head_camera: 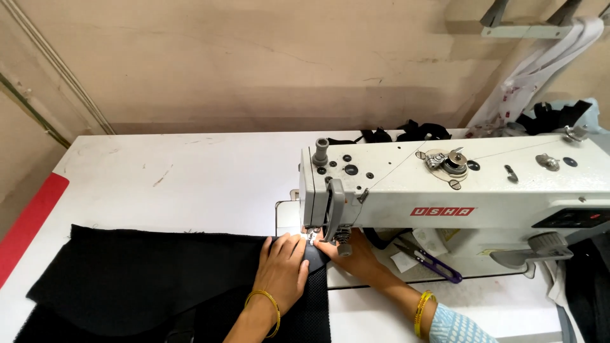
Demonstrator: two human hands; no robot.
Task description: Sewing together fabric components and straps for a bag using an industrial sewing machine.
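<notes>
A white industrial sewing machine [457, 184] stands on a white table [190, 184]. A large piece of black fabric [140, 279] lies flat at the front left and runs under the presser foot [312, 239]. My left hand [283, 267] lies flat on the fabric, fingers pointing at the foot. My right hand [356, 257] reaches under the machine's arm and presses the fabric's edge just right of the needle. Both wrists carry thin yellow bangles.
Purple-handled thread snips [432, 262] lie on the machine bed beneath the arm. Black scraps [406, 133] sit behind the machine by the wall. White strips [540, 70] hang from a wall bracket at the right. A red band [28, 228] edges the table's left side.
</notes>
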